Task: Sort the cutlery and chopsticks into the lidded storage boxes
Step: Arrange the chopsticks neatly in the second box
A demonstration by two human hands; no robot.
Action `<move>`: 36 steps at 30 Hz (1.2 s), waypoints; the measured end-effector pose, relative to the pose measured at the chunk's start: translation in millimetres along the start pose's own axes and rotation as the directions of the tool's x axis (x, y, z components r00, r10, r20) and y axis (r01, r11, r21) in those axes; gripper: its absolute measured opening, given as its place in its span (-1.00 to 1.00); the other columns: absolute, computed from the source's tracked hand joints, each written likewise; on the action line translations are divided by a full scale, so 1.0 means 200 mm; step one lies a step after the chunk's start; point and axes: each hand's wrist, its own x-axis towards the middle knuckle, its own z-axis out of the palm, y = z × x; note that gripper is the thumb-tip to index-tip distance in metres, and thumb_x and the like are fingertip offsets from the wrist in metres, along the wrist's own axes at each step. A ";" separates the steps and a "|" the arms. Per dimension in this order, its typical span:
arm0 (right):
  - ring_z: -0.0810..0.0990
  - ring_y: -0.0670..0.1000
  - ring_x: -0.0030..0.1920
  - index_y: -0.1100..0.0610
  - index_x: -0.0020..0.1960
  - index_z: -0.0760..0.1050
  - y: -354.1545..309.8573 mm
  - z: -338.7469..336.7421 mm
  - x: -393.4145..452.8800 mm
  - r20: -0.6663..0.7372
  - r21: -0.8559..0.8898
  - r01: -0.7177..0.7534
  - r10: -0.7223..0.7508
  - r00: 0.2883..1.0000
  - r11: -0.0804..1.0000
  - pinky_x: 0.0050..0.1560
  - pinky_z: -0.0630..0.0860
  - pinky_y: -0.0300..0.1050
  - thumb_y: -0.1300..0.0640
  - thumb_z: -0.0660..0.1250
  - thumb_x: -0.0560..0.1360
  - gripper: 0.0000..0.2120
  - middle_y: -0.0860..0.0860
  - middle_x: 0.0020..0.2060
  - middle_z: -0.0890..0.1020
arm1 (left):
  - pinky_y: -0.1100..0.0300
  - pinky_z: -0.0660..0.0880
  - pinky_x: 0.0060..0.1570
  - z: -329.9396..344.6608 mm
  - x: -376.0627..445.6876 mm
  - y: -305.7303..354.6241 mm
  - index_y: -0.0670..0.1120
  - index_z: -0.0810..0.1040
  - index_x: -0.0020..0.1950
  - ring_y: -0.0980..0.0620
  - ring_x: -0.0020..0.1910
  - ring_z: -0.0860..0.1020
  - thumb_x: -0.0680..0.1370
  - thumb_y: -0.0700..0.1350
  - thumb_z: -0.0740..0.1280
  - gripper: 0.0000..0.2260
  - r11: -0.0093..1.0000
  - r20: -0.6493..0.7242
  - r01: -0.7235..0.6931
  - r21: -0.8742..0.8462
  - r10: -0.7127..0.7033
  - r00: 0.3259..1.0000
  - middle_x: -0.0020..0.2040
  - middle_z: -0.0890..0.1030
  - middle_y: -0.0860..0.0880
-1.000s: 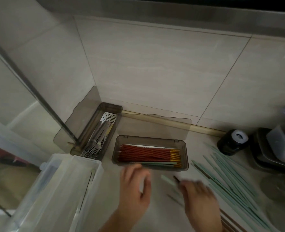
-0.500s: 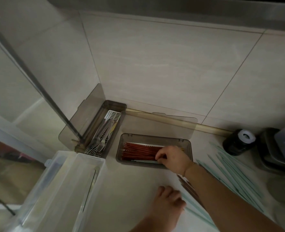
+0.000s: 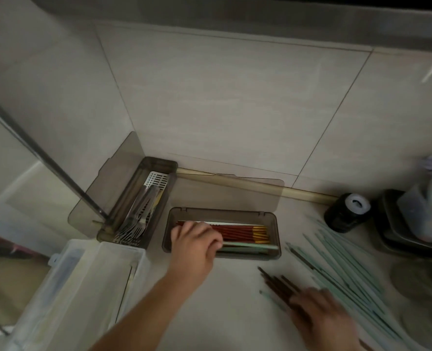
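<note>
Two smoky lidded boxes sit open at counter's back edge: chopstick box (image 3: pixel 221 233) with red chopsticks (image 3: pixel 237 230), fork box (image 3: pixel 136 206) left. Left hand (image 3: pixel 194 245) pinches a green chopstick (image 3: pixel 250 247) at box's front wall; could ride rim, tip out. Right hand (image 3: pixel 321 317) blurred on dark chopsticks (image 3: pixel 277 283), grip cannot tell. Green pile (image 3: pixel 346 272) right; clear bin (image 3: pixel 65 295) crowds left.

A left hand (image 3: pixel 193 243) reaches into a smoky chopstick box (image 3: pixel 273 255) holding red chopsticks (image 3: pixel 237 230). The blurred right hand (image 3: pixel 321 315) rests on dark chopsticks (image 3: pixel 277 283) beside scattered pale green chopsticks (image 3: pixel 341 269).
</note>
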 end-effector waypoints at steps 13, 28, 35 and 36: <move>0.57 0.07 -0.24 0.06 -0.17 0.63 -0.17 -0.05 0.13 -0.092 0.134 -0.172 0.186 0.978 0.976 -0.27 0.53 -0.09 -0.14 0.06 0.58 -0.55 -0.05 -0.22 0.65 | 0.10 0.42 -0.08 0.06 0.00 -0.02 0.08 0.61 -0.11 0.07 -0.11 0.52 0.53 0.17 0.18 -0.73 1.000 0.156 -0.013 -0.027 0.017 0.988 -0.15 0.56 0.14; 0.46 -0.01 0.08 -0.08 0.06 0.58 -0.34 0.22 0.77 0.522 0.066 0.123 -0.139 0.841 0.990 0.00 0.42 -0.11 -0.07 0.23 0.53 -0.80 -0.09 0.03 0.62 | 0.13 0.52 -0.24 0.07 -0.22 0.06 0.08 0.66 -0.14 0.12 -0.19 0.54 0.45 0.14 0.33 -0.81 0.994 0.060 -0.054 -0.096 0.060 0.996 -0.18 0.59 0.16; 0.52 -0.13 -0.21 0.00 -0.07 0.61 -0.01 -0.03 0.41 0.063 0.255 -0.161 0.150 0.987 0.953 -0.18 0.47 -0.24 0.18 0.42 0.43 -0.88 -0.12 -0.21 0.61 | 0.14 0.38 0.04 0.15 -0.28 0.14 0.04 0.57 0.01 0.02 0.03 0.47 0.52 -0.02 0.33 -0.90 0.925 -0.094 -0.344 -0.159 0.332 0.938 0.00 0.52 0.07; 0.54 -0.10 -0.24 0.03 -0.09 0.61 0.08 -0.06 0.31 0.049 0.225 -0.251 0.247 0.968 0.941 -0.21 0.49 -0.22 0.24 0.45 0.39 -0.85 -0.10 -0.23 0.61 | 0.14 0.36 0.05 0.17 -0.29 0.17 0.05 0.56 0.01 0.01 0.04 0.47 0.53 -0.04 0.32 -0.91 0.893 -0.062 -0.422 -0.158 0.418 0.906 0.00 0.52 0.07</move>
